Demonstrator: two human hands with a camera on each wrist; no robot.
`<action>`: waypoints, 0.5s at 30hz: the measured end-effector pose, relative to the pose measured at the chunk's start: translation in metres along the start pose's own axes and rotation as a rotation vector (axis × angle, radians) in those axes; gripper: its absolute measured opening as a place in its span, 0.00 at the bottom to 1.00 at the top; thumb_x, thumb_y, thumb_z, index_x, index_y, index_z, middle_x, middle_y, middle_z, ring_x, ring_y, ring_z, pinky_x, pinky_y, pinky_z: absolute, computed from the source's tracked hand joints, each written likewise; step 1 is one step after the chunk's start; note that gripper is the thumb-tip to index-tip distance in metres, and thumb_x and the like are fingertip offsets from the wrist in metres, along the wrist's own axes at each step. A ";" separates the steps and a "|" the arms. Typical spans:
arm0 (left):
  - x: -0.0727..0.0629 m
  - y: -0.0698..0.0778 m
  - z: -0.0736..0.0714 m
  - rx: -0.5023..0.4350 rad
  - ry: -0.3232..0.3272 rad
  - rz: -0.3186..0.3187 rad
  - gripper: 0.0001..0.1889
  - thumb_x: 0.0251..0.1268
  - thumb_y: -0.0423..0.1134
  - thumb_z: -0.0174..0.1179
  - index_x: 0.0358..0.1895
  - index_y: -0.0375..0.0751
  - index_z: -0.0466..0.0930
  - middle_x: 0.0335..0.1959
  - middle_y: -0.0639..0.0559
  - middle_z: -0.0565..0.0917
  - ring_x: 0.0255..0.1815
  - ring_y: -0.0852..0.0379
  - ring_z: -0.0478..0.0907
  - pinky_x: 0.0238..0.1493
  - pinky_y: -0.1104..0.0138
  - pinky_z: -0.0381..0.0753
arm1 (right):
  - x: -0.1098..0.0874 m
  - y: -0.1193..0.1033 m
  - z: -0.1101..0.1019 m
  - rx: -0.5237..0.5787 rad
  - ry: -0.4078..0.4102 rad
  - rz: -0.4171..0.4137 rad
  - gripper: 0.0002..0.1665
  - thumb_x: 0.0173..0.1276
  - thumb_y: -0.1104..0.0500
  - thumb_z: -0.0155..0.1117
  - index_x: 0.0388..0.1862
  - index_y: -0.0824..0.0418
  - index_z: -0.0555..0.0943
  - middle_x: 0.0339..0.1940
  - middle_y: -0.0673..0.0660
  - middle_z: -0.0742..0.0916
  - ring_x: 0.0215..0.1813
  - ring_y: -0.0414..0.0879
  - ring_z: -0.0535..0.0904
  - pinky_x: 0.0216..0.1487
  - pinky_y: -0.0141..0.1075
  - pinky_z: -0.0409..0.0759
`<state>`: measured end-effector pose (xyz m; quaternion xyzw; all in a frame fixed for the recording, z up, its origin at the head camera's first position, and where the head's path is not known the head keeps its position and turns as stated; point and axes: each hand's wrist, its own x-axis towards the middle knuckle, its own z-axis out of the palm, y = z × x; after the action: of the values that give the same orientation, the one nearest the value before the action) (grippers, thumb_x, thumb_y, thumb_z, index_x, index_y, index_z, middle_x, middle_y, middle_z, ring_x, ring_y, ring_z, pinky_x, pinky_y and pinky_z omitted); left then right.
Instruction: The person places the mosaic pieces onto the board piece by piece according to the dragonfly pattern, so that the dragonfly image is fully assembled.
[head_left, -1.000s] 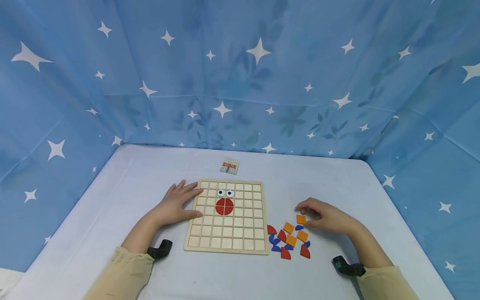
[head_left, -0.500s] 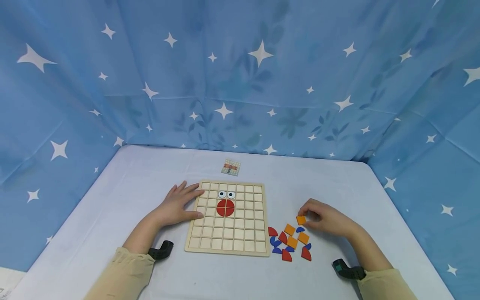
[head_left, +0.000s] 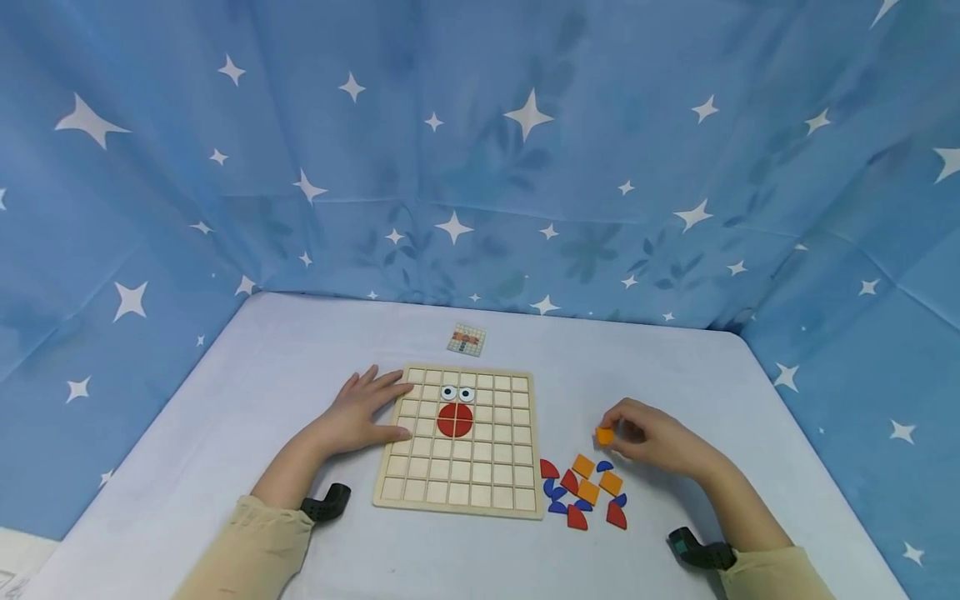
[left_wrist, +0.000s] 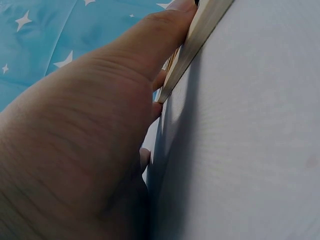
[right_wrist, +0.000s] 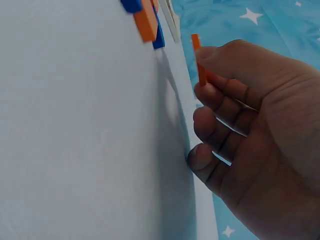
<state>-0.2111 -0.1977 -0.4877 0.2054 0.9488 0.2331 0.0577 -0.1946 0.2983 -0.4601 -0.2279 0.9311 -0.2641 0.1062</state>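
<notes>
My right hand (head_left: pixel 651 435) pinches an orange square tile (head_left: pixel 604 436) between thumb and fingertips, just beyond a loose group of tiles. In the right wrist view the orange tile (right_wrist: pixel 199 60) is seen edge-on, off the table. My left hand (head_left: pixel 362 414) rests with fingers spread at the left edge of a wooden grid board (head_left: pixel 480 498), thumb and fingertips over its rim. In the left wrist view the thumb (left_wrist: pixel 165 30) lies on the board's edge (left_wrist: pixel 192 50). Four-part red circle (head_left: pixel 455 420) and two eye tiles (head_left: pixel 457 393) sit in the board's upper cells.
Right of the board lie orange squares (head_left: pixel 588 492), red quarter-circles (head_left: pixel 577 517) and blue half-round pieces (head_left: pixel 557 507). A small picture card (head_left: pixel 467 340) lies behind the board. A blue starry curtain (head_left: pixel 480 167) surrounds the white table (head_left: pixel 300 333).
The right hand has taken hold of the orange square and lifted it from beside the other tiles. The left hand stays at the board. The head view has shifted slightly.
</notes>
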 end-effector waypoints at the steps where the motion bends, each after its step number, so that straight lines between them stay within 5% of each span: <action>1: 0.000 0.000 0.000 -0.002 0.001 0.000 0.43 0.54 0.67 0.66 0.73 0.57 0.67 0.79 0.50 0.59 0.82 0.36 0.42 0.78 0.39 0.36 | 0.001 -0.002 0.000 0.012 0.000 -0.002 0.17 0.63 0.55 0.72 0.48 0.43 0.78 0.40 0.43 0.80 0.41 0.39 0.74 0.40 0.27 0.80; 15: -0.001 0.002 -0.002 0.003 0.004 0.008 0.42 0.55 0.66 0.66 0.73 0.55 0.68 0.79 0.48 0.60 0.81 0.33 0.43 0.78 0.38 0.38 | 0.027 -0.048 -0.005 0.038 -0.005 -0.061 0.14 0.66 0.55 0.70 0.48 0.45 0.78 0.40 0.47 0.80 0.38 0.40 0.75 0.34 0.28 0.79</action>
<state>-0.2102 -0.1979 -0.4849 0.2088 0.9484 0.2325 0.0545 -0.2022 0.2513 -0.4318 -0.2547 0.9184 -0.2842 0.1048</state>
